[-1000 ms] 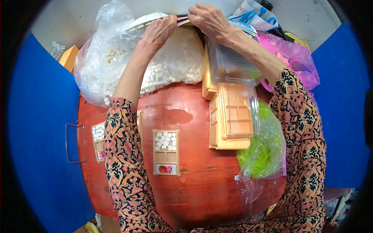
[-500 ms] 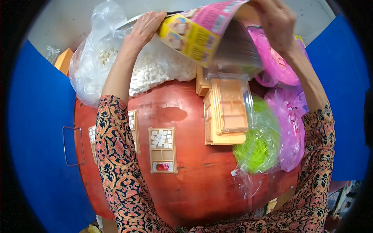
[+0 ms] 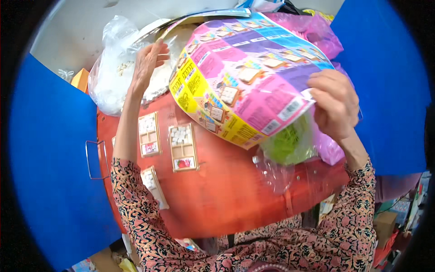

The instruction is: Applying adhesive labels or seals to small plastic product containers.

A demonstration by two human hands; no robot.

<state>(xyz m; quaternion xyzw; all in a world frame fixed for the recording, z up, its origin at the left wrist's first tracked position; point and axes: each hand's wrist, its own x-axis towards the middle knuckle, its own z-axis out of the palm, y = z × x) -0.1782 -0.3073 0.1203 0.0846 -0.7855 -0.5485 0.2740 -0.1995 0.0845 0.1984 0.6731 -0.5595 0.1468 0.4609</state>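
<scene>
A large glossy printed sheet (image 3: 253, 68) in pink, yellow, purple and blue curves over the far middle of the table. My right hand (image 3: 335, 104) pinches its near right corner. Beside the sheet's left edge, my left hand (image 3: 149, 65) has its fingers stretched out and holds nothing. More sheets (image 3: 208, 17) stand behind, against the wall. On the red table (image 3: 226, 186) lie shallow peach trays: a middle one (image 3: 183, 147), one left of it (image 3: 149, 133) and one (image 3: 155, 187) partly under my left sleeve. White cubes and small fruit-picture cards sit in their compartments.
A clear bag of white cubes (image 3: 111, 81) slumps at the far left. Bright green strands in a clear bag (image 3: 290, 143) lie right of centre, with pink plastic bags (image 3: 328, 147) beside them. Blue panels (image 3: 50, 158) flank the table; a wire handle (image 3: 96, 159) is at its left edge.
The printed sheet has come toward me and spread out, covering the peach tray stack and clear lids. My right hand came nearer with its corner; my left hand let go and moved left.
</scene>
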